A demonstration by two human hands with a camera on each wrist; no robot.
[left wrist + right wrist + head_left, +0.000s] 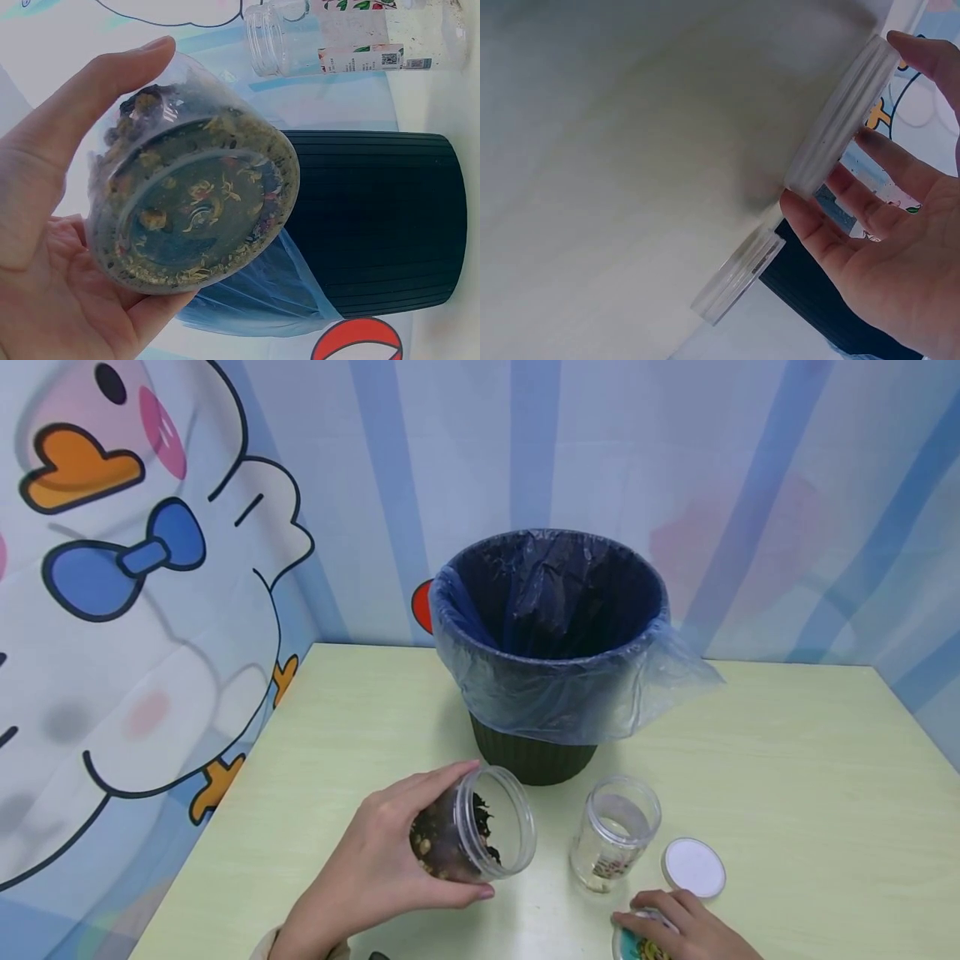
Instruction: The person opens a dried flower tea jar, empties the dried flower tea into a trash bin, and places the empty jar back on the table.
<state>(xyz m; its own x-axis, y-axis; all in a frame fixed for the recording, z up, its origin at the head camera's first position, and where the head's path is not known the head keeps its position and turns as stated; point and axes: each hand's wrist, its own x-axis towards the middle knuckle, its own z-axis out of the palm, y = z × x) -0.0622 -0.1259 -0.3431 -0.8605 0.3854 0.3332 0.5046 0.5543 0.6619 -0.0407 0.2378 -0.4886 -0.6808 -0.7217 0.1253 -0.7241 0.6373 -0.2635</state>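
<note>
My left hand (390,852) grips a clear open jar (472,835) of dark dried flowers and bits, lifted off the table and tipped on its side with the mouth facing right. In the left wrist view the jar's base (191,202) faces the camera, with thumb and fingers wrapped round the wall. My right hand (675,927) sits at the front edge and pinches a patterned lid (637,946) against the table; in the right wrist view the fingers (870,217) clasp that lid's rim (847,120).
A dark bin (551,635) lined with a blue bag stands mid-table behind the jars. A small clear jar (615,831), nearly empty, stands upright beside a white lid (693,867) lying flat. The pale green table (787,760) meets curtain walls.
</note>
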